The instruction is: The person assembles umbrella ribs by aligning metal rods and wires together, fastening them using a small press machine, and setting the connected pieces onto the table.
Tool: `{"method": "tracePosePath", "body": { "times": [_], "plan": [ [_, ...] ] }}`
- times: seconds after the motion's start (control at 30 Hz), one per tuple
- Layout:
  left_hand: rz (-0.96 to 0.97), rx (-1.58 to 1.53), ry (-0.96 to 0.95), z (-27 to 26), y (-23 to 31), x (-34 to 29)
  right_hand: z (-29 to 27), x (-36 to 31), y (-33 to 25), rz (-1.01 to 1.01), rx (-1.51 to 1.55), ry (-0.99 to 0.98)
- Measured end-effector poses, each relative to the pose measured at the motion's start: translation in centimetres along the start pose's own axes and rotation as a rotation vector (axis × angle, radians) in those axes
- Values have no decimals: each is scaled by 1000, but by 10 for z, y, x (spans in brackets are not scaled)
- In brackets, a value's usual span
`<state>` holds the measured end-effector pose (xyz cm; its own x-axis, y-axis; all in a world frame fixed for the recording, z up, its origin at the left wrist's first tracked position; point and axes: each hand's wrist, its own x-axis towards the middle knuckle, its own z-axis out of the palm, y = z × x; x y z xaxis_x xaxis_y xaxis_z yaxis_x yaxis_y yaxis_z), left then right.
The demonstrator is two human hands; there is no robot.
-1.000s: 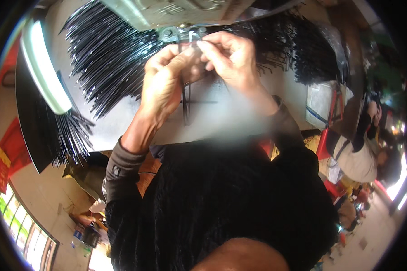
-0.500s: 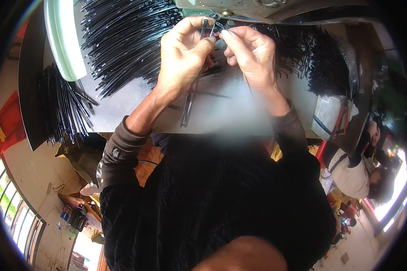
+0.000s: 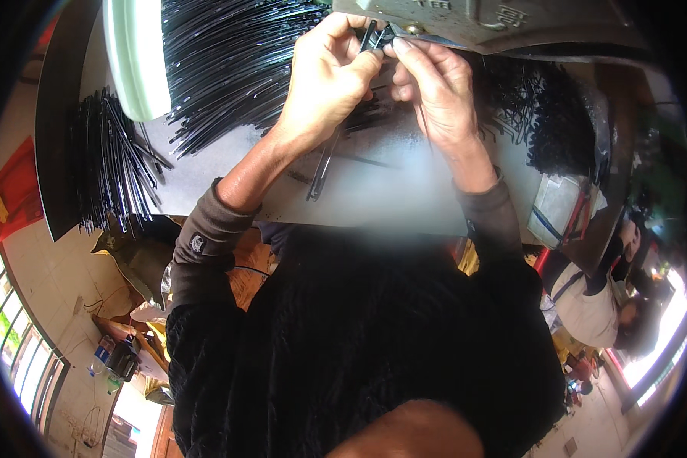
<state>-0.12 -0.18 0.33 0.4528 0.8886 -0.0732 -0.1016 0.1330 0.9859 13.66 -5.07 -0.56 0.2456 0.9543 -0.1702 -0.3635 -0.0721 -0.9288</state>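
Note:
My left hand (image 3: 322, 85) is closed around thin black rods (image 3: 325, 169), pinching their upper ends between thumb and fingers. Below its wrist, the rods' lower ends slant down over the grey metal tabletop (image 3: 233, 172). My right hand (image 3: 444, 91) is closed too, thumb and forefinger pinched at the rods' upper ends beside the left fingertips. Whatever small part sits in that pinch is too small to make out. Both hands are just below the edge of a metal machine body (image 3: 473, 23).
A wide heap of black rods (image 3: 229, 72) lies behind my left hand, with a smaller bundle (image 3: 114, 156) farther left. Another dark heap (image 3: 561, 122) is at the right, near a pale box (image 3: 555, 204). A whitish curved panel (image 3: 136, 61) overhangs the left heap. Someone (image 3: 588, 309) is at the far right.
The view has shifted, so the table and heaps appear farther right and more of the machine shows. My hands keep their pinch on the rods, their fingertips slightly closer to the machine's edge.

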Motion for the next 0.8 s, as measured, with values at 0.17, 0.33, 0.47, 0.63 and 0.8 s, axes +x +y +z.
{"method": "tracePosePath", "body": {
  "times": [0.17,0.33,0.47,0.63,0.8],
  "plan": [
    [17,-9,-31,-6,3,3,-6,4,-7,79,-127,-140],
    [-135,-45,-159,-19,15,9,-12,4,-23,177,-330,-310],
    [-137,-166,-121,-16,3,10,-3,-26,-9,328,-239,-395],
    [-122,-287,-132,-11,-1,8,-2,-25,-11,275,-355,-470],
    [-76,-221,-101,-6,7,15,-2,-18,-17,248,-301,-460]
  ]
}}
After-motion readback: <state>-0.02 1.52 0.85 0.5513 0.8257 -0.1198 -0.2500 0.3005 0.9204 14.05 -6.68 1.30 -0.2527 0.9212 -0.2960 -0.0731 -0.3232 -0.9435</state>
